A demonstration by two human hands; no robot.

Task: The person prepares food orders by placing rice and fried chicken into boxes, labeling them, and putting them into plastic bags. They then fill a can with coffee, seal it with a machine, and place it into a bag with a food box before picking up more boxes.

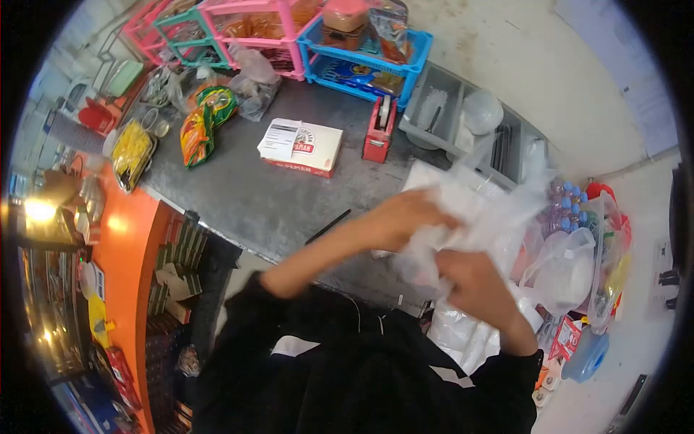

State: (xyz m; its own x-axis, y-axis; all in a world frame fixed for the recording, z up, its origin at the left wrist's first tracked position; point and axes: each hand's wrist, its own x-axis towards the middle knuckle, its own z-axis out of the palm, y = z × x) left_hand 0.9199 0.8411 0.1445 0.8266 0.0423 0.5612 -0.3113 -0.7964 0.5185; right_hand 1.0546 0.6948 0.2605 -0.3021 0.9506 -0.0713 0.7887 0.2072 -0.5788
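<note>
My left hand (405,217) and my right hand (473,278) both grip a crumpled clear plastic bag (481,213) over the right end of the dark grey counter (238,188). The left hand holds the bag's upper left part. Lower down, the right hand clutches its bunched bottom. What is inside the bag is hidden by the blurred plastic.
A white and red box (303,148) and a red dispenser (379,130) stand on the counter. Behind are pink (249,32) and blue racks (365,50) and a grey cutlery tray (463,119). A black pen (329,226) lies near the edge. Bagged bottles (578,210) hang at right.
</note>
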